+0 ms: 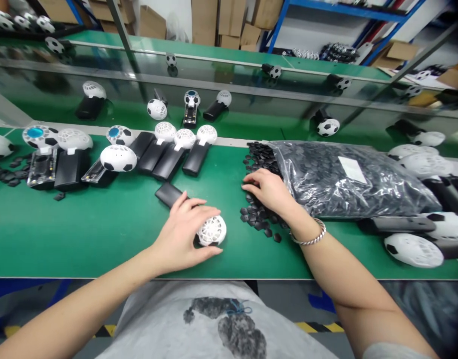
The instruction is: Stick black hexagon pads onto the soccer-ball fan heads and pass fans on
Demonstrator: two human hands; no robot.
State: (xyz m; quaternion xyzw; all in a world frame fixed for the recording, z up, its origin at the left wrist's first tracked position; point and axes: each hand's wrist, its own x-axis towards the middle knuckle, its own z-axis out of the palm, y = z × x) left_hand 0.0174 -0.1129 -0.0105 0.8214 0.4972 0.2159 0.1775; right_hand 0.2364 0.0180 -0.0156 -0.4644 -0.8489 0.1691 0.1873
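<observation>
My left hand point(189, 232) curls round a football-shaped handheld fan point(212, 230) lying on the green bench. Its white grille head shows between thumb and fingers, and its black handle point(169, 194) sticks out beyond the hand. To the right, my right hand point(268, 192) reaches into a pile of small black pentagon pieces point(259, 217). Thumb and forefinger pinch at the pile's left edge, with a dark piece seemingly between the tips. Beside this hand lies a clear plastic bag point(326, 174) full of the same black pieces.
Several football fans point(161, 152) lie in a row at the back left, some with clear handles showing circuits. More fans point(414, 249) are stacked at the right. Behind the bench runs a green conveyor belt point(247, 119) carrying spaced-out fans. Loose black pieces point(8, 172) lie far left.
</observation>
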